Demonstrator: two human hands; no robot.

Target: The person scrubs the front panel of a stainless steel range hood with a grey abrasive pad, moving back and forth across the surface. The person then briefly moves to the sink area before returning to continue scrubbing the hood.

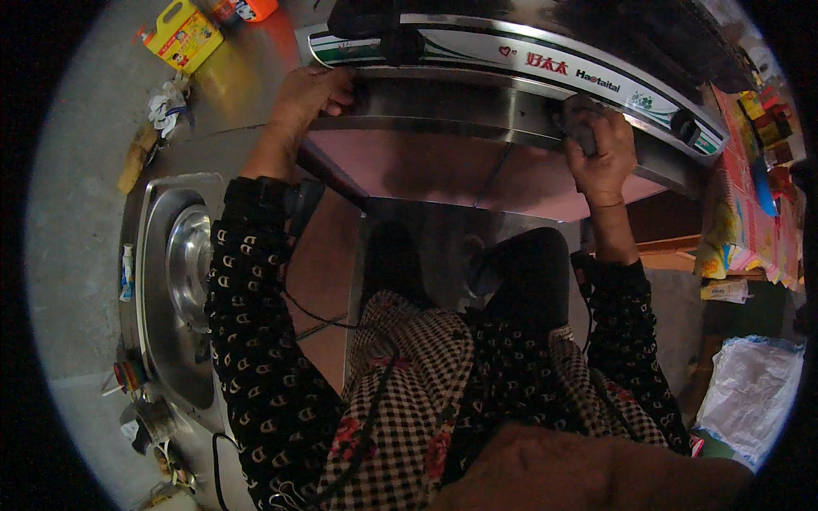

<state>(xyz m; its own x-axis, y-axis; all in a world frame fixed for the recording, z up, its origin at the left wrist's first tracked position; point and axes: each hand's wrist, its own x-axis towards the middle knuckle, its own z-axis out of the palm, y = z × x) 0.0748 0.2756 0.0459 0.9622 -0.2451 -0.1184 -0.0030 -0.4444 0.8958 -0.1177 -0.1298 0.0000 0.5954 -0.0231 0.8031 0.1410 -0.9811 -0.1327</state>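
Note:
A gas stove (pixel 473 57) with a white and green front panel stands on a stainless steel counter. On the right, my right hand (pixel 601 147) grips a dark grey cloth or scouring pad (pixel 580 124), which touches the steel edge below the panel. My left hand (pixel 316 92) rests at the panel's left end with its fingers curled; whether they hold the edge or anything else is hard to tell. A black knob (pixel 401 46) sits near the left end of the panel and another black knob (pixel 685 126) near its right end.
A steel sink (pixel 192 255) lies at the left, with a toothpaste tube (pixel 127 271) beyond it. A yellow detergent jug (pixel 182 38) stands at the upper left. On the right are a table with a patterned cloth (pixel 735 236) and a bin with a white plastic liner (pixel 748 389).

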